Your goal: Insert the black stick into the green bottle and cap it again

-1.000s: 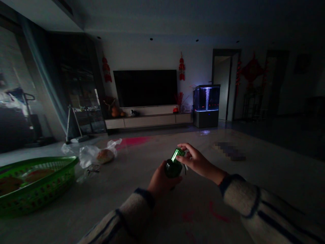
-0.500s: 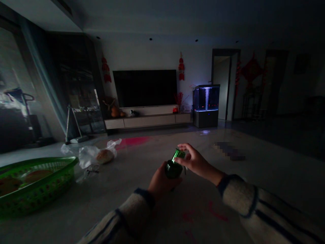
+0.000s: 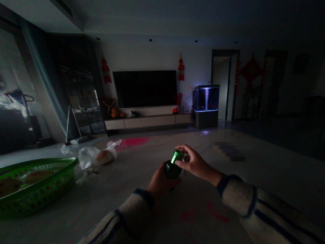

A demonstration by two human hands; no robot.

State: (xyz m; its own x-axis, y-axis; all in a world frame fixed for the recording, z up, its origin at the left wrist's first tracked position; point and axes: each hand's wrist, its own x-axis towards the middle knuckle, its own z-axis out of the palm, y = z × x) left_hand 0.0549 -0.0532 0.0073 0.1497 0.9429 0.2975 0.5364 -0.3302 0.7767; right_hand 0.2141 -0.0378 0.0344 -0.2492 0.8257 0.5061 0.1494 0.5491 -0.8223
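Low in the middle of the head view, my left hand [image 3: 158, 181] is wrapped round a dark green, rounded bottle [image 3: 172, 171]. Its shiny green cylindrical top [image 3: 177, 156] tilts up to the right and catches the light. My right hand [image 3: 194, 162] has thumb and fingers closed about that top from the right side. Whether the top is a separate cap or part of the bottle I cannot tell. A thin dark strand hangs by the bottle, just under my right fingers.
On the pale table [image 3: 142, 217] a green plastic basket [image 3: 58, 181] with bread-like food stands at the left. Near it lie a bun [image 3: 105, 157], a clear plastic bag [image 3: 87, 156] and glasses [image 3: 92, 170]. A blurred-out flat object [image 3: 230, 151] is at the right.
My right thumb and fingertips have closed in around the shiny green top and shifted slightly left. My left hand holds the bottle in nearly the same place.
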